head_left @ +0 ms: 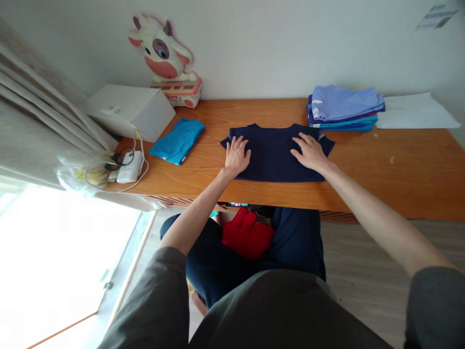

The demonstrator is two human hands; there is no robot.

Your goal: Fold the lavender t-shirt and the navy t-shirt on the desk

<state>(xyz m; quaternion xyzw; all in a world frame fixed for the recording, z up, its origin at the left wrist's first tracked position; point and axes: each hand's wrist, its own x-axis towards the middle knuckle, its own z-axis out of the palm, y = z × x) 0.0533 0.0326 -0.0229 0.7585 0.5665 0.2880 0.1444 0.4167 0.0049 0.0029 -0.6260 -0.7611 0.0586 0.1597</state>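
No writing can be read anywhere: the small label on the white box (131,110) is too blurred, and the sheet pinned high on the wall is only grey marks. Taking the navy T-shirt (276,152) as the landmark — it lies folded, neckline toward the wall, on the wooden table (399,165) near its front edge — the left hand (237,156) rests flat on the shirt's left part, fingers spread open and gripping nothing, and the right hand (309,152) presses flat on its right part, fingers likewise extended. Left of the shirt lies a folded turquoise garment (178,139), and beyond that the white box, closed, so its contents cannot be told. Behind the box, against the wall, stands a cow-shaped toy keyboard (167,60). Far left of the shirt, at the table's corner, sit a white charger with cables (130,166) and a crumpled clear plastic bag (82,175). To the shirt's right rear is a stack of folded clothes (344,109) in lilac, purple and teal, with a white paper sheet (414,112) just beside it. Below the shirt, under the table edge, a red garment (247,233) lies on the person's lap — bright window light and a curtain fill the left side.
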